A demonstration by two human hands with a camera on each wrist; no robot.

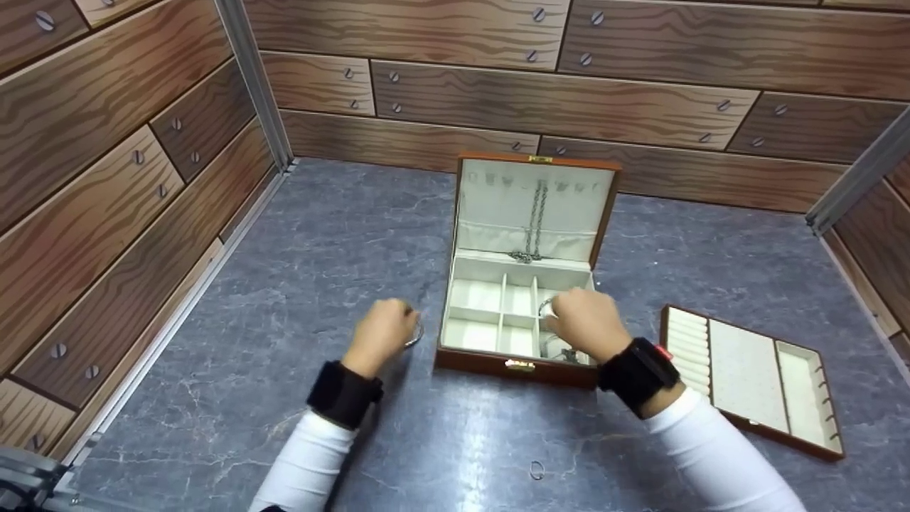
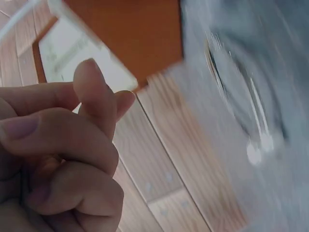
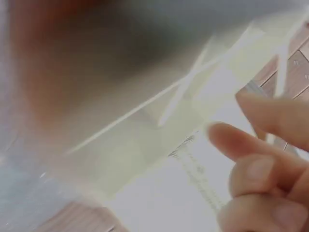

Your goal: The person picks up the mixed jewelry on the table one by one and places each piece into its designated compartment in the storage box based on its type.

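Note:
My left hand [image 1: 384, 331] is over the floor left of the jewelry box [image 1: 517, 365], fingers loosely curled. In the left wrist view its fingers [image 2: 91, 87] hold nothing visible, and a thin silver bangle [image 2: 236, 92] lies apart from them, blurred. My right hand [image 1: 590, 320] reaches over the box's right compartments. A second silver ring-shaped piece [image 1: 546, 307] shows right at its fingertips in the head view. In the right wrist view, thumb and forefinger [image 3: 227, 140] are spread, nothing visible between them. A silver chain piece [image 1: 569, 354] lies in the front right compartment.
The raised lid [image 1: 490, 206] holds a hanging silver necklace [image 1: 537, 220]. A lift-out tray [image 1: 746, 373] with ring rolls sits to the right. A small ring [image 1: 537, 470] lies in front of the box. Wood-patterned walls [image 1: 455, 89] enclose the grey floor.

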